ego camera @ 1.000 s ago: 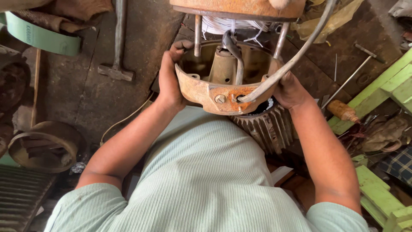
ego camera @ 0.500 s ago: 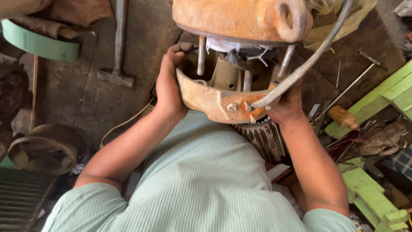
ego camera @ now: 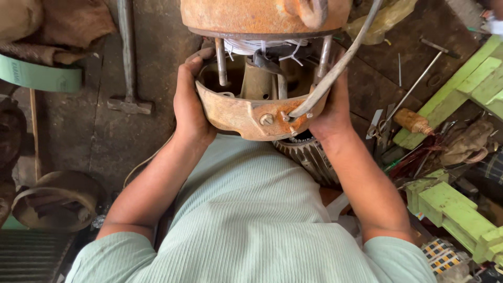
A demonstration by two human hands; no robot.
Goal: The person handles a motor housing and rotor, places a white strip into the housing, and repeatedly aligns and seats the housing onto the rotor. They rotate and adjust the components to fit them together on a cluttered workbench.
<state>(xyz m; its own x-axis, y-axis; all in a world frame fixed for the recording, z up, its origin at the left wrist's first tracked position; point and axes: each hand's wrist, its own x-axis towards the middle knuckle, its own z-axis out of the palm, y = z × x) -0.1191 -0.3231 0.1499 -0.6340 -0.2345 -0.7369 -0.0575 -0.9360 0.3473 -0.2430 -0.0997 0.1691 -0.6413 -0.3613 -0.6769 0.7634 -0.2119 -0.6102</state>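
A rusty orange motor end cover (ego camera: 246,112), round and dish-shaped, sits in front of me. My left hand (ego camera: 189,102) grips its left rim and my right hand (ego camera: 329,107) grips its right rim. Beyond it stands the rusty motor body (ego camera: 262,15), joined to the cover by long bolts (ego camera: 221,60) with white winding wire (ego camera: 262,46) showing in the gap. A grey cable (ego camera: 340,60) runs from the cover up to the right. A ribbed grey motor housing (ego camera: 309,157) lies under the cover, by my lap.
A hammer (ego camera: 128,63) lies on the dark floor to the left, near a green belt (ego camera: 39,76) and a round rusty part (ego camera: 52,202). On the right are a light green wooden frame (ego camera: 461,89), a wooden-handled tool (ego camera: 414,121) and thin metal rods (ego camera: 414,86).
The view has drawn closer to the motor. Both hands keep their grip on the end cover, which now sits a little nearer to me and away from the motor body.
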